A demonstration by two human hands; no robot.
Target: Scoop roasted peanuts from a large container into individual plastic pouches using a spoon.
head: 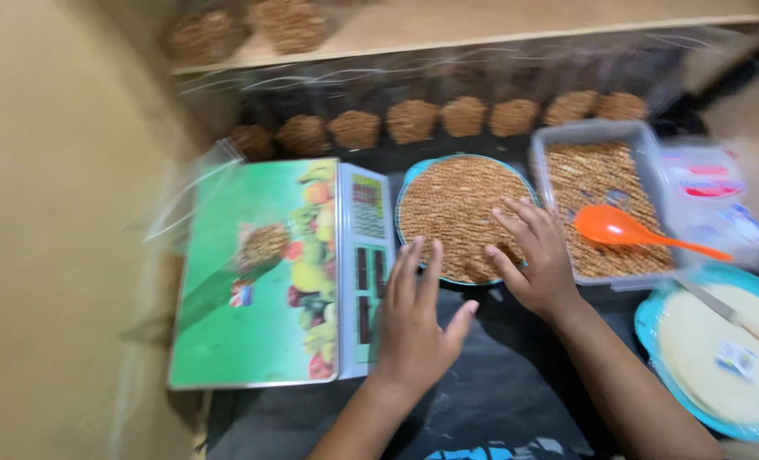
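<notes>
My left hand (413,328) lies flat, fingers spread, nothing held — it rests at the right edge of the scale (281,273), over its button strip. My right hand (533,255) is also open and empty, palm down, fingers splayed across the near right part of the round bowl (460,217) of brown grain-like snack; it looks to be touching the heap, though motion blur leaves that unsure.

On the scale's green fruit-printed platform stands a clear bag (256,255) part-filled with the same brown stuff, mouth open, leaning left. Right of the bowl: a rectangular tub (601,200) of the same snack with an orange spoon (626,230) lying on it, handle toward the right. Beyond that, a small clear box (712,204) with red print. Near right, a blue-rimmed dish (720,358) with a pale flat round in it and a knife (737,319) across it. Behind, a row of filled bags (435,119) under a shelf.

Risks, as I judge them: the leaning bag could tip and spill on the platform, since nothing steadies it; my left palm pressing the scale's edge could disturb its reading; my right hand could push grains over the bowl's near rim.
</notes>
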